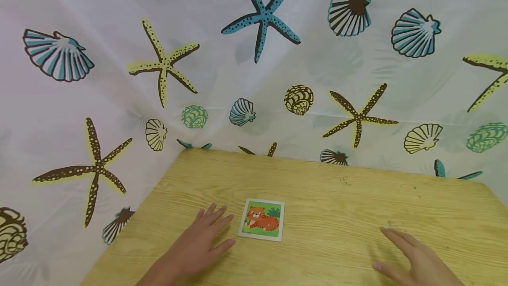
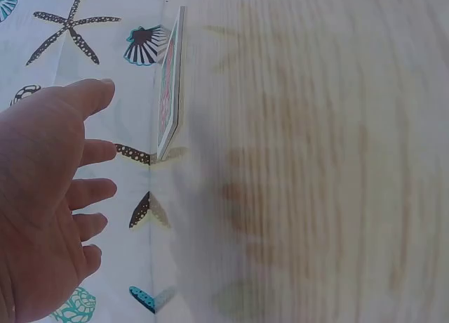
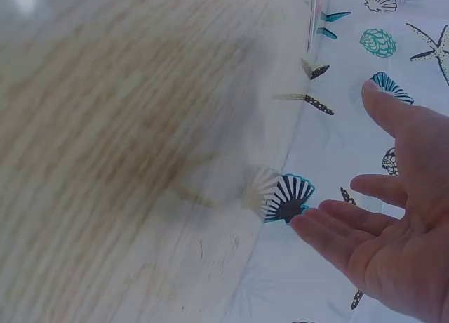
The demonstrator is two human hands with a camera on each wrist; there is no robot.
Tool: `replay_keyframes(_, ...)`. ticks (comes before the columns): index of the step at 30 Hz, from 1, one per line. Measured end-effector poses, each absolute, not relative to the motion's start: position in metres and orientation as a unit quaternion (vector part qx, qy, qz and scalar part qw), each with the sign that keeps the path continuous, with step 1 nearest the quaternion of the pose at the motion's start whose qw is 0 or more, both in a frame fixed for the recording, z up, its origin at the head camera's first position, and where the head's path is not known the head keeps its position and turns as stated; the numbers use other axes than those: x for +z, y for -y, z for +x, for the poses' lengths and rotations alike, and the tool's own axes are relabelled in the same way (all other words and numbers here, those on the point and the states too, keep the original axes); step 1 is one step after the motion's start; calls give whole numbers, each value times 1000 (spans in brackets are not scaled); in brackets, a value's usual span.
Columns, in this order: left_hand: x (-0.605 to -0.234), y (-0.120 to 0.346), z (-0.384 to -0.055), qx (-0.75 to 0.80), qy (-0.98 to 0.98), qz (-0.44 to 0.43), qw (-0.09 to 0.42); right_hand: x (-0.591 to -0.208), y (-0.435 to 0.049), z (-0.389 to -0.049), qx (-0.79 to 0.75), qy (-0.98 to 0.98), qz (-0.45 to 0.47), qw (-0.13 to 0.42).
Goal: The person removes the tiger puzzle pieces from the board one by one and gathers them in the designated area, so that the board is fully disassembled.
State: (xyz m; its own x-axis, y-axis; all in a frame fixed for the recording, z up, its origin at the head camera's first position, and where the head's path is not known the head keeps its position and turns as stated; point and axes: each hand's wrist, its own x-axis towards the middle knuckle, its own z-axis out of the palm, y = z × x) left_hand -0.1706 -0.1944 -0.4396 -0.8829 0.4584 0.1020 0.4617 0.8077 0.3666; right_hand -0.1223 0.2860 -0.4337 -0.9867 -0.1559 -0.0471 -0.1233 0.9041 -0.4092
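Observation:
A square picture puzzle with a white frame (image 1: 261, 220) lies flat on the wooden table, showing an orange tiger on green. Just left of it is my left hand (image 1: 202, 244), fingers spread and holding nothing. In the left wrist view the same puzzle (image 2: 170, 84) appears edge-on beyond the thumb of the left hand (image 2: 49, 196). Farther off, at the lower right of the head view, my right hand (image 1: 416, 257) hovers with its fingers extended and nothing in them. The right wrist view shows that hand (image 3: 393, 225) with its palm bare.
The wood-grain table (image 1: 317, 197) reaches back to a white curtain (image 1: 206, 25) printed with starfish and shells, which encloses the left, back and right sides. Small dark scuffs (image 1: 345, 181) mark the tabletop toward the back.

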Motion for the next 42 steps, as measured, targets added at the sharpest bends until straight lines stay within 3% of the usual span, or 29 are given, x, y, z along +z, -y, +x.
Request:
replay_keyframes(7, -441, 188, -175, -197, 947, -252, 0, -426, -279, -132, -289, -951, -46, 101)
replay_keyframes(27, -450, 179, -191, -231, 931, -282, -33, -425, -253, -143, -373, -919, -9, 125)
replay_keyframes(42, -452, 171, -198, -246, 921, -300, -38, -428, -234, -153, -370, -924, -59, 78)
